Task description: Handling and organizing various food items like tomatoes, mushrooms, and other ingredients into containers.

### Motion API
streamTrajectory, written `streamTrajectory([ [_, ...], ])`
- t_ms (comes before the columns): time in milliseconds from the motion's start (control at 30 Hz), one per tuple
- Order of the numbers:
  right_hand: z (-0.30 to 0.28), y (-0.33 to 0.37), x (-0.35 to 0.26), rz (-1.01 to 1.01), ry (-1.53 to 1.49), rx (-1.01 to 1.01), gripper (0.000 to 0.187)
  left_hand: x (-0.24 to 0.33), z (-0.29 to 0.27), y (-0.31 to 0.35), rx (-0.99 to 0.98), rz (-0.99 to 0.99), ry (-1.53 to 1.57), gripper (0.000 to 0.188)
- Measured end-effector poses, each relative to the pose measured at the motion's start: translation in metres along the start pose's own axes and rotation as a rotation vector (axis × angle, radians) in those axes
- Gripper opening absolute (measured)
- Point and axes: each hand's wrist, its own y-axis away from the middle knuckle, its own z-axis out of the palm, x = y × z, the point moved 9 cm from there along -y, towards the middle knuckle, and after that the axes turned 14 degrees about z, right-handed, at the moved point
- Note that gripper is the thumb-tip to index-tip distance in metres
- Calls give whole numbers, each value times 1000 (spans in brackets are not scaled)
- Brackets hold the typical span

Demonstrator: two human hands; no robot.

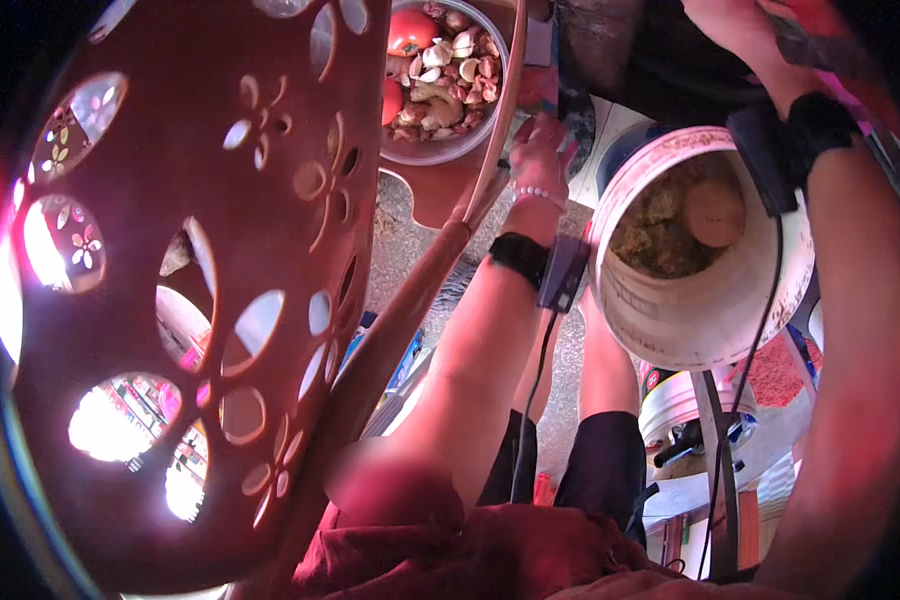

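A brown plastic chair (130,330), cut through with flower-shaped holes, fills the whole left side, with bright light showing through some of the gaps. Just right of its upper part, a clear bowl (445,157) rests on a flat brown surface (435,195). In it are tomatoes (410,32) (two show, both near the bowl's left side), garlic (437,54), a knobbly piece that looks like ginger (440,103) and many small reddish-brown bulbs.

Near the bowl's right side is the left hand (542,150), its fingers seeming loosely bent; I cannot tell how far the grip is open or whether it has hold of anything. A beaded bracelet (542,193) circles the wrist, and below it comes a black strap (518,257) with a small dark box (565,273) and a cable. Below lie the bare legs (608,370) and dark red clothes (470,550).

Farther right, a white bucket (670,310) tilts, its open mouth showing yellowish-brown scraps (660,235) and a round tan piece (714,213). A second bucket (670,400) is partly hidden beneath it.

The right hand (720,25) is above the white bucket, cut off by the top edge; its fingers are out of sight, so I cannot tell its grip.
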Motion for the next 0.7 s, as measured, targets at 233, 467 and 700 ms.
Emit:
streamTrajectory([
  [233, -8, -15, 1, -419, 323, 187, 12, -15, 0, -28, -12, -90, -129, 36],
  [467, 39, -28, 29, -87, 749, -367, 26, 8, -13, -49, -236, 262, -299, 40],
  [700, 51, -33, 63, -11, 566, -452, 25, -17, -29, -26, 2, -149, -17, 36],
])
